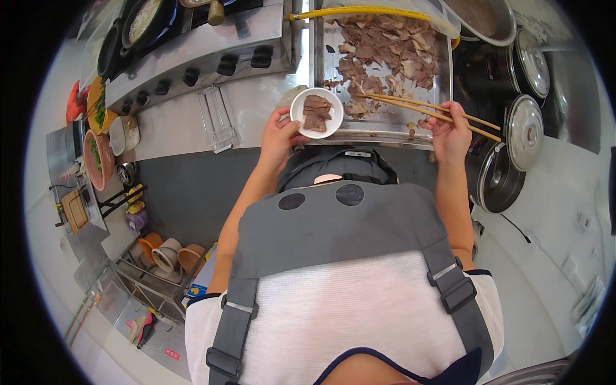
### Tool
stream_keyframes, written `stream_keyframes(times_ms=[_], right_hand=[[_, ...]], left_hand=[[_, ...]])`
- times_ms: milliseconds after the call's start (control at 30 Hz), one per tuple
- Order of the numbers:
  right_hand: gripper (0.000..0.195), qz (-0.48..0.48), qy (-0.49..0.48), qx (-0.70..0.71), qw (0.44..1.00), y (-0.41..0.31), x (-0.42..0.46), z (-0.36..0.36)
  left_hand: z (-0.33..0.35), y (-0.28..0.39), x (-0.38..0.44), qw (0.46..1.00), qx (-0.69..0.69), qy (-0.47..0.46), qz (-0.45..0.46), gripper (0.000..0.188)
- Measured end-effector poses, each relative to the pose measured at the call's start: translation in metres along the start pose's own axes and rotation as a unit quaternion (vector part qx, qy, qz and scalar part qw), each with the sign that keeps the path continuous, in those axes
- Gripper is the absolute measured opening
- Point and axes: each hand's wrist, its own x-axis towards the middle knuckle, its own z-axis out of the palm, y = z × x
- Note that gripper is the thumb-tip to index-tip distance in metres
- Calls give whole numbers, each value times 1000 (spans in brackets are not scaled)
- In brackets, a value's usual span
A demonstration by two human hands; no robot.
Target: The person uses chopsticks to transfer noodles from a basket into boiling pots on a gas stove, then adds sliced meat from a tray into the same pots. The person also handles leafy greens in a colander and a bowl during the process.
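My left hand [283, 131] grips the rim of a small white bowl [336, 120], held just left of the tray's near corner. A few slices of cooked meat [316, 111] lie inside it. My right hand [450, 132] holds a pair of long wooden chopsticks [414, 105], pointing left over a metal tray [380, 127]. Their tips touch or hover at the near part of a heap of sliced cooked meat [390, 45]; I cannot tell whether they pinch a piece. Small scraps lie near the tray's front edge.
A yellow hose [356, 10] crosses the tray's far end. At left stands a gas stove [202, 62] with a pan of noodles [144, 19]. A wire rack [216, 120] lies on the counter. Lidded pots [529, 132] stand at right. Behind at left is a metal cart [154, 284] holding tubs.
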Motion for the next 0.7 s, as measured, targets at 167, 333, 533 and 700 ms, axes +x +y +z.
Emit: stream_keyframes(times_ms=[167, 333, 533, 700], right_hand=[[21, 26, -8, 15, 1000, 0, 6, -11], [19, 7, 35, -73, 997, -4, -2, -16], [15, -60, -9, -215, 975, 3, -8, -14], [15, -6, -84, -236, 968, 40, -9, 7]], left_hand=[[4, 5, 2, 1000, 1, 0, 6, 35], [-10, 0, 1, 1000, -2, 19, 12, 36], [-18, 2, -3, 999, -13, 34, 23, 37], [-15, 5, -4, 999, -1, 34, 20, 37]])
